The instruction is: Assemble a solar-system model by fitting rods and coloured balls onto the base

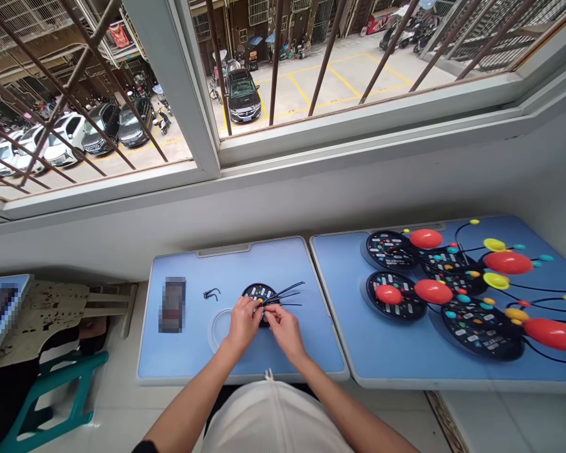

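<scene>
Just in front of me, a dark round base printed with small coloured pictures rests on a light blue table. My left hand is closed over its left part, fingertips pinched at the near ends of several thin black rods. These rods fan out to the right, past the base. My right hand is closed in a pinch beside the left one, with fingertips almost meeting it; what it grips is too small to make out. A clear round plastic lid lies partly under my left forearm.
Small bent black pieces and a blurred dark rectangular object lie left on the table. The right-hand table carries several round bases with red balls and coloured beads on rods. A teal stool and a seated person are at left.
</scene>
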The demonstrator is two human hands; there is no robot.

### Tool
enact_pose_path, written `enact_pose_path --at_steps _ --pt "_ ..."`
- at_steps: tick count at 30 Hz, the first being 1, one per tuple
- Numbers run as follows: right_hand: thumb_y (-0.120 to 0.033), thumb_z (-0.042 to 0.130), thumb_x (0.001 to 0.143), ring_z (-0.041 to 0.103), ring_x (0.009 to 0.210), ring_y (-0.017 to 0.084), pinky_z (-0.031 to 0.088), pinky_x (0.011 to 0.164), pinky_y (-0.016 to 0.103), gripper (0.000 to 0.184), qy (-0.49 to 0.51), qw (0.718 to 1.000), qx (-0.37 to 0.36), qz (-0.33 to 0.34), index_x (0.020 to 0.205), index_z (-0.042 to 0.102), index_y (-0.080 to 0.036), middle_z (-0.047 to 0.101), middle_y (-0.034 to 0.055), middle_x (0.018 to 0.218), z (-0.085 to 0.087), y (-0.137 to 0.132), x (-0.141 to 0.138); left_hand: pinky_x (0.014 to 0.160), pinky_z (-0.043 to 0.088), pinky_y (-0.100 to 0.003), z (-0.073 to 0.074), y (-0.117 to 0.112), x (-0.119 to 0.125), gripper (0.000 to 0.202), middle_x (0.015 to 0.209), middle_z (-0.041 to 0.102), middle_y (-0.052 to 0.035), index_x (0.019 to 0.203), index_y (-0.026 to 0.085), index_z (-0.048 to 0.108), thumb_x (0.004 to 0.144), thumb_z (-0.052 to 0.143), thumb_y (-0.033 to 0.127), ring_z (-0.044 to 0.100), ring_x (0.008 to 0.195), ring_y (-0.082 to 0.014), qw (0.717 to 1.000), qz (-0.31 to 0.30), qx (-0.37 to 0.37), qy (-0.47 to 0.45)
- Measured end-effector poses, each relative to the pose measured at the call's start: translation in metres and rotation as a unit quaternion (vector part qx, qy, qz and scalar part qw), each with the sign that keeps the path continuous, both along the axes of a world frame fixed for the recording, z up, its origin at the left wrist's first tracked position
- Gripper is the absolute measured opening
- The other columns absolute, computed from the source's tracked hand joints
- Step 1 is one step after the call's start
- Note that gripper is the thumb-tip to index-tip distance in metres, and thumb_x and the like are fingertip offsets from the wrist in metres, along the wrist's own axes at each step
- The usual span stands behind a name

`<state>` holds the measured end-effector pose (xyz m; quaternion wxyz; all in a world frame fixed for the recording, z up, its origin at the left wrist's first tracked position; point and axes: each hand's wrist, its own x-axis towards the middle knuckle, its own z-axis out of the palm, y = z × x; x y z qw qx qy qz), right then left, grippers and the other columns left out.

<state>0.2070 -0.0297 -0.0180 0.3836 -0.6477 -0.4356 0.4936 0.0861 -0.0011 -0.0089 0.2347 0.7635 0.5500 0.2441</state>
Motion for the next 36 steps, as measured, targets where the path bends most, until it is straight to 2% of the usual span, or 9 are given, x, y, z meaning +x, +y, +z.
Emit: enact_pose_path --at_steps 6,12,21,24,28,33,36 --pt "-0.027 0.047 0.072 0.06 0.059 0.019 0.045 0.053 0.028 0.02 -0.011 1.0 -0.004 0.02 0.08 0.065 -0.02 0.067 0.0027 0.065 -0.01 -0.004 -0.001 0.067 0.047 -0.027 0.004 0.003 -0.002 0.014 0.076 0.062 -0.0037 0.085 0.017 0.064 0.078 0.052 0.012 0.055 0.075 -0.0154 0.999 -0.025 -0.023 -0.025" --pt "-0.026 0.049 0.069 0.06 0.06 0.02 0.043 0.059 0.03 0.02 -0.028 0.999 -0.002 0.028 0.078 0.067 -0.022 0.069 0.0029 0.069 -0.021 -0.006 0.0 0.068 0.047 -0.028 0.004 0.008 -0.004 0.016 0.078 0.062 -0.0046 0.085 0.017 0.064 0.079 0.05 0.011 0.055 0.076 -0.0157 0.997 -0.058 -0.046 -0.017" --pt "-0.028 0.049 0.071 0.059 0.059 0.02 0.043 0.058 0.029 0.017 -0.018 1.0 -0.007 0.003 0.076 0.064 -0.021 0.067 0.0025 0.065 -0.018 -0.008 0.002 0.069 0.046 -0.028 0.005 0.018 -0.008 0.016 0.077 0.061 -0.0049 0.085 0.018 0.064 0.08 0.05 0.012 0.053 0.076 -0.0164 0.992 -0.122 -0.039 0.01" --pt "-0.03 0.048 0.073 0.057 0.055 0.018 0.043 0.055 0.028 0.019 -0.005 1.0 -0.01 -0.024 0.083 0.06 -0.019 0.063 0.0012 0.059 -0.015 -0.006 0.002 0.07 0.046 -0.029 0.002 0.014 -0.009 0.016 0.079 0.062 -0.0055 0.089 0.017 0.063 0.08 0.05 0.014 0.053 0.077 -0.0168 0.992 -0.117 -0.036 0.015" --pt "-0.032 0.049 0.073 0.055 0.052 0.016 0.044 0.054 0.027 0.027 0.019 0.998 -0.007 -0.052 0.095 0.054 -0.017 0.059 -0.0015 0.056 -0.013 -0.001 0.002 0.069 0.045 -0.029 -0.003 0.009 -0.01 0.018 0.075 0.061 -0.0041 0.085 0.019 0.065 0.079 0.049 0.011 0.053 0.074 -0.0163 0.994 -0.101 -0.042 0.026" --pt "-0.035 0.052 0.071 0.056 0.054 0.016 0.044 0.052 0.027 0.027 0.048 0.997 -0.016 -0.064 0.091 0.055 -0.017 0.062 0.0004 0.058 -0.014 0.001 0.003 0.068 0.046 -0.028 -0.009 0.009 -0.007 0.017 0.075 0.061 -0.0038 0.082 0.018 0.065 0.076 0.053 0.008 0.055 0.074 -0.0161 0.995 -0.073 -0.056 0.026" --pt "-0.037 0.054 0.068 0.054 0.049 0.015 0.042 0.049 0.026 0.027 0.056 0.995 -0.029 -0.076 0.088 0.052 -0.018 0.06 -0.0013 0.054 -0.016 -0.004 0.004 0.07 0.047 -0.028 -0.009 0.009 -0.004 0.018 0.076 0.063 -0.0039 0.083 0.019 0.066 0.074 0.054 0.008 0.056 0.076 -0.0165 0.996 -0.063 -0.062 0.027"
